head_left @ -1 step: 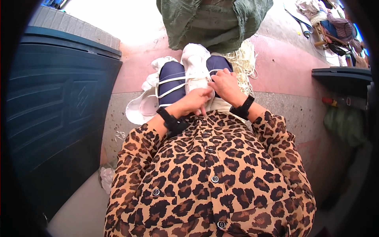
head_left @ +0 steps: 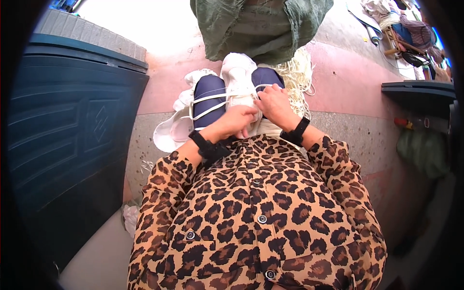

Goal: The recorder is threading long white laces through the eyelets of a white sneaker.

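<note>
Left hand (head_left: pixel 235 121) and right hand (head_left: pixel 277 105) curl at a white sneaker (head_left: pixel 239 79); we cannot tell whether either grips its lace (head_left: pixel 208 98).

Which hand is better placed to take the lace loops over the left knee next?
Probably the left hand: it is nearer the lace loops; the right hand is across the white shoe.

A dark blue panelled door (head_left: pixel 79 121) fills the left side, with a grey ribbed strip (head_left: pixel 96 46) running along its upper edge. The floor changes from a brightly lit, nearly white area (head_left: pixel 159 21) at the top to a pink band (head_left: pixel 343 79), then speckled grey (head_left: pixel 348 130). At right, a dark blue ledge-like panel (head_left: pixel 418 88) juts in below wooden-framed furniture (head_left: pixel 401 47), and shadow darkens the lower corner.
</note>
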{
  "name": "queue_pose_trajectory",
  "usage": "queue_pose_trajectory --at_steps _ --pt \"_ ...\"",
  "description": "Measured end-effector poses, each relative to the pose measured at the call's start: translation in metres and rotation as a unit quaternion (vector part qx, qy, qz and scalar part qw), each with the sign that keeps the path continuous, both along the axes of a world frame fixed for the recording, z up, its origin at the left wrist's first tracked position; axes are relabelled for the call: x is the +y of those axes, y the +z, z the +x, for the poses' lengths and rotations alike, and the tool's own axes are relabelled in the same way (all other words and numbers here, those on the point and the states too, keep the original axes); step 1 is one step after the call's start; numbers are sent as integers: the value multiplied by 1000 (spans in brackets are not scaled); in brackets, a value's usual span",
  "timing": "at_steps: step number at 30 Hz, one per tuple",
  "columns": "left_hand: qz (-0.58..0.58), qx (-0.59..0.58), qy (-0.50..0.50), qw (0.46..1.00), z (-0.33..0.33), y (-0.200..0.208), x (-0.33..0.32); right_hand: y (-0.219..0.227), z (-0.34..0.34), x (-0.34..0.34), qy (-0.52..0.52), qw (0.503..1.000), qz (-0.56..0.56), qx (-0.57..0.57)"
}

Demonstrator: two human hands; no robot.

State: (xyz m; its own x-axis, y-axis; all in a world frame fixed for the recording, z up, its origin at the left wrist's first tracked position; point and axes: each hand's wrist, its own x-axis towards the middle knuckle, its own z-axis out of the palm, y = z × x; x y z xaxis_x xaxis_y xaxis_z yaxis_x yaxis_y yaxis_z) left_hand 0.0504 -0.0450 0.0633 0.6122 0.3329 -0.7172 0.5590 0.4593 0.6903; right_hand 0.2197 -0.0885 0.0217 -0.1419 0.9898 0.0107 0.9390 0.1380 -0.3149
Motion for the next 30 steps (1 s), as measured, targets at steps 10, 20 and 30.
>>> queue_pose_trajectory --at_steps 10,20,30 --pt "484 -15 3 875 34 -66 59 -57 -9 8 -11 998 59 34" --pt "279 -22 20 960 46 -53 76 -51 -12 2 -12 964 98 245" --pt "51 -13 168 984 32 4 81 -20 -17 8 133 985 103 -32"
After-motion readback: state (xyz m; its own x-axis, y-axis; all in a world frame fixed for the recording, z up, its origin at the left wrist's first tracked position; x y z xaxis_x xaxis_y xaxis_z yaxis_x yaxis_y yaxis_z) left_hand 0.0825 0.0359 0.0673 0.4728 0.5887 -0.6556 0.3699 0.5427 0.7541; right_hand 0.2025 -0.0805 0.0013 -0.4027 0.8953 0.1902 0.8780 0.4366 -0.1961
